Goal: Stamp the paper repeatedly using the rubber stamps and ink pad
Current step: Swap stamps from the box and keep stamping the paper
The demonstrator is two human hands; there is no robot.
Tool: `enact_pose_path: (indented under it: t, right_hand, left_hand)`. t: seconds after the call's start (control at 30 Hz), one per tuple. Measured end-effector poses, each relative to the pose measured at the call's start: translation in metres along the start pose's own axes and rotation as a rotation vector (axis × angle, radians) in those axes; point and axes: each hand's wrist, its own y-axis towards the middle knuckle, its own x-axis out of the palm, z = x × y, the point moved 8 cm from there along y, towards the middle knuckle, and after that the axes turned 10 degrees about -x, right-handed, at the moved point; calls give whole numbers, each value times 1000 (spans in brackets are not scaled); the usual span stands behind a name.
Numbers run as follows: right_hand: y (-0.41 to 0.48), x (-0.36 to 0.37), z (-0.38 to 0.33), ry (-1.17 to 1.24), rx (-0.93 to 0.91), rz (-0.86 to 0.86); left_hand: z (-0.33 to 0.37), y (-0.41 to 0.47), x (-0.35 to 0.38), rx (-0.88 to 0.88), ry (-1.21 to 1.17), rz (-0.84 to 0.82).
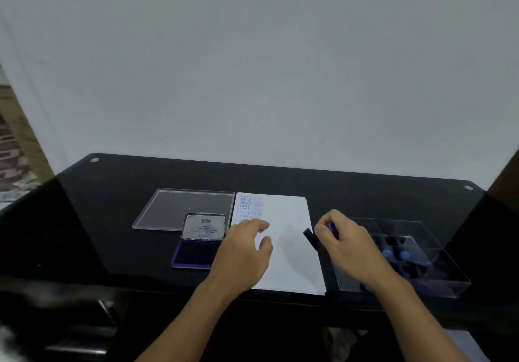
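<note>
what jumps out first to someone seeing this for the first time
The white paper lies at centre, with blue stamped words crowding its far left corner. At its right edge the right hand grips a black-based stamp, while the left hand lies over the sheet beside the open blue ink pad.

Your paper [289, 249] is a white sheet lying flat on the black bench [112, 221]. Its far left corner is filled with rows of blue prints reading AMENDED and SAMPLE. Just left of the paper sits the ink pad [193, 252], open, with its dark blue pad facing up and its lid tilted back at the far side. At the paper's right edge your right hand [345, 246] grips one stamp [311, 238], its black base tilted and a purple handle showing inside the grip. Right of the paper, the spare stamps [398, 255] with blue knobs lie in a clear box [438, 271].
</note>
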Motion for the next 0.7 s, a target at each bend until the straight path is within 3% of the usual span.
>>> enact_pose_path:
  t: [0.3,0.7]
  right_hand:
    - [20,78,-52,106,-72,-171]
    - [61,153,-101,182,-117,-306]
  left_hand:
    - [-58,9,-83,-146,-85,206]
    - [-163,17,-137,-285,115,339]
